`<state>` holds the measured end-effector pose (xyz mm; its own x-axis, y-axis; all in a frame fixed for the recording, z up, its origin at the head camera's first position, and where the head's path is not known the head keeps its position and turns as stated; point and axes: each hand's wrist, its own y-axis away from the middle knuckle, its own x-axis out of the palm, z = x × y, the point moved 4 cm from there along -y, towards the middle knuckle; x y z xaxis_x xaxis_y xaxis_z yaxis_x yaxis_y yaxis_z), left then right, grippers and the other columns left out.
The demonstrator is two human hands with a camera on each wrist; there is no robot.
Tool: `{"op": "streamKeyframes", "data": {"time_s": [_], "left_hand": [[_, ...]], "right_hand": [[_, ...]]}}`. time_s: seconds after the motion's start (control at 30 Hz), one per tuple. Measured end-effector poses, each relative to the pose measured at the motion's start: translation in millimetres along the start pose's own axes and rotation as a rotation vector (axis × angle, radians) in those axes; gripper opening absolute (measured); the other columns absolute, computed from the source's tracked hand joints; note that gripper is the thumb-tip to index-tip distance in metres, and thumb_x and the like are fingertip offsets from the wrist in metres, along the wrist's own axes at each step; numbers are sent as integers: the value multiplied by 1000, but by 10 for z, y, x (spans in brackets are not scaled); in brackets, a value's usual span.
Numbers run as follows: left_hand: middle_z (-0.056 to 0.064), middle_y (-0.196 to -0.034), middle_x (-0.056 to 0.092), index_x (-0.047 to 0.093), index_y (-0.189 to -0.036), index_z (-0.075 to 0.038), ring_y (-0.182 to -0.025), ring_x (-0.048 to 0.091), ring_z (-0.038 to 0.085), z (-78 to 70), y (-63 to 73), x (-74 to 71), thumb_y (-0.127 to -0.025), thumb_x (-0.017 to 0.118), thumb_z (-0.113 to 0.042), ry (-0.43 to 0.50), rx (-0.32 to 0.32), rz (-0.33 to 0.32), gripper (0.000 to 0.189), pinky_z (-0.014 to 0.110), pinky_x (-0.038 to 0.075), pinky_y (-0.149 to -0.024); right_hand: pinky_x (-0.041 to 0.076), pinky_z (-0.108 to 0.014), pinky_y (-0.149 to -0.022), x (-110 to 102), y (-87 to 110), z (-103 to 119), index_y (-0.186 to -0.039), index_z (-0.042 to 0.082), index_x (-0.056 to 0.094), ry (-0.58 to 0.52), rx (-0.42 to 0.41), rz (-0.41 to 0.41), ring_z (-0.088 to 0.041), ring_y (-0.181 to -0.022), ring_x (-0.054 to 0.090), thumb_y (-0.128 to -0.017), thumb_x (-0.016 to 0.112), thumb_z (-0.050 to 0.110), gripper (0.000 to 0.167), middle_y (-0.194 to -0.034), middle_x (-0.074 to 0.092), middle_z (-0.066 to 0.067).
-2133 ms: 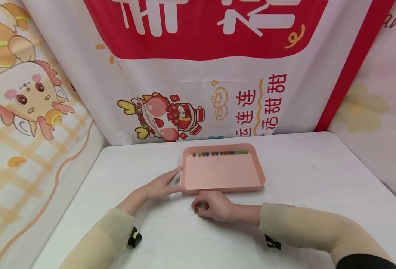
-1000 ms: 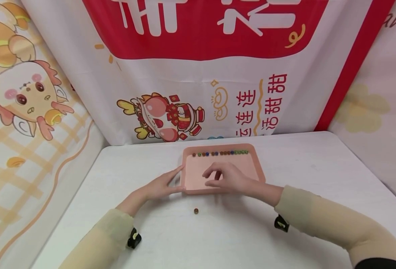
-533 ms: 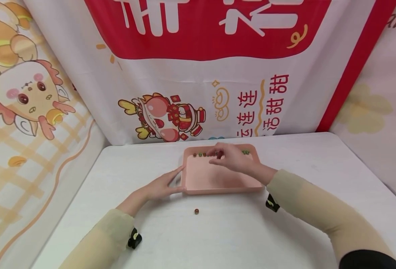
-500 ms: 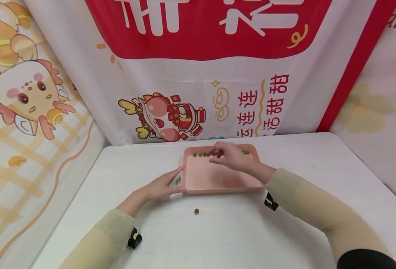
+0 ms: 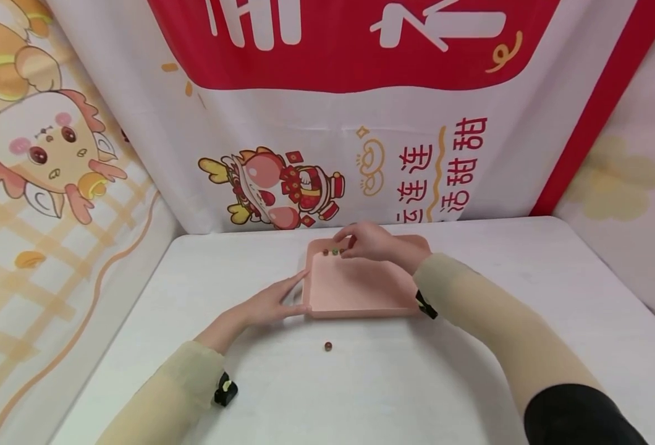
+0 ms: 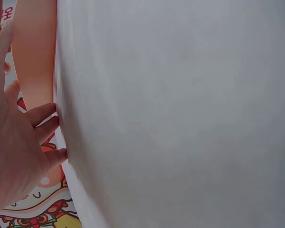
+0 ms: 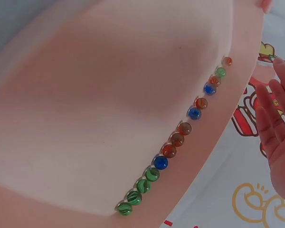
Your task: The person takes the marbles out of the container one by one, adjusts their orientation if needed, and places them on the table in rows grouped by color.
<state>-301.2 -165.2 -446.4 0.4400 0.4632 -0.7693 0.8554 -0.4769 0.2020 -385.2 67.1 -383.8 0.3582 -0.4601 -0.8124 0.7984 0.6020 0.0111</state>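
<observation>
A shallow pink tray (image 5: 361, 296) lies on the white table, a row of red-brown, green and blue glass marbles (image 7: 169, 151) along its far wall. My left hand (image 5: 266, 304) rests against the tray's left end, fingers spread straight; the left wrist view shows that hand (image 6: 19, 142) near the tray's side. Over the far edge is my right hand (image 5: 369, 241), fingers bent loosely, covering most of the row in the head view. In the right wrist view this hand (image 7: 281, 142) appears beyond the rim with nothing held. One brown marble (image 5: 328, 347) sits on the table in front.
Behind the table hangs a printed red and white cloth (image 5: 327, 123), and a cartoon-patterned sheet (image 5: 44, 161) covers the left side. Small gaps separate some marbles toward the left end of the row. White tabletop (image 5: 500, 296) extends around the tray.
My right hand has let go of the brown marble on the table and moved away over the tray to its far edge. My left hand stays at the tray's left end.
</observation>
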Motion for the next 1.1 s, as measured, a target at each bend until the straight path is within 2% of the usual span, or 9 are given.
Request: {"op": "streamKeyframes", "data": {"time_s": [0.17, 0.3, 0.47, 0.57, 0.8, 0.9, 1.1], "left_hand": [[6, -159, 23, 15, -156, -37, -145, 20, 30, 15, -9, 0, -87, 64, -57, -9, 5, -2, 87, 54, 19, -114], [3, -159, 22, 15, -156, -37, -145, 20, 27, 30, -10, -5, -86, 65, -58, -12, 3, -11, 88, 52, 19, -114], [1, -159, 22, 14, -155, -39, -145, 20, 25, 28, -6, 2, -86, 65, -57, -7, -11, -11, 88, 52, 19, -114], [0, -159, 23, 15, -155, -40, -145, 20, 25, 14, -3, 5, -86, 65, -57, -7, -19, -10, 88, 53, 20, -114], [0, -159, 23, 14, -155, -42, -145, 21, 25, 7, -8, 0, -85, 64, -60, -11, -20, -8, 88, 53, 21, -114], [0, -159, 23, 14, -155, -42, -145, 20, 25, 19, 7, -2, -85, 64, -60, -10, -21, -8, 87, 53, 21, -114], [-2, -159, 23, 15, -155, -41, -145, 19, 24, 35, -2, -3, -85, 65, -58, -4, -20, -10, 88, 53, 20, -114]], "right_hand": [[52, -30, -79, 107, -132, -6, -131, 12, 62, -1, 16, 71, -20, -97, 58, -89, 73, 18, 44, -115, 66, -10], [49, -33, -85, 193, -209, 16, -134, 11, 60, 8, -15, 113, -25, -102, 56, -92, 69, 14, 44, -122, 63, -12], [48, -33, -86, 264, -276, 25, -137, 11, 57, 45, -15, 145, -21, -99, 55, -92, 69, 14, 47, -123, 63, -10], [47, -34, -92, 278, -309, 35, -138, 10, 56, 61, -2, 169, -23, -106, 55, -92, 68, 13, 48, -127, 62, -9], [46, -35, -100, 251, -404, 51, -135, 6, 58, 67, 6, 189, -25, -120, 55, -90, 70, 9, 47, -131, 60, -10], [45, -36, -101, 289, -443, 48, -135, 7, 58, 29, 12, 209, -26, -121, 54, -90, 70, 7, 47, -130, 60, -10], [44, -36, -102, 360, -515, 3, -135, 12, 60, 37, 34, 194, -23, -116, 55, -90, 69, 5, 46, -126, 62, -7]]}}
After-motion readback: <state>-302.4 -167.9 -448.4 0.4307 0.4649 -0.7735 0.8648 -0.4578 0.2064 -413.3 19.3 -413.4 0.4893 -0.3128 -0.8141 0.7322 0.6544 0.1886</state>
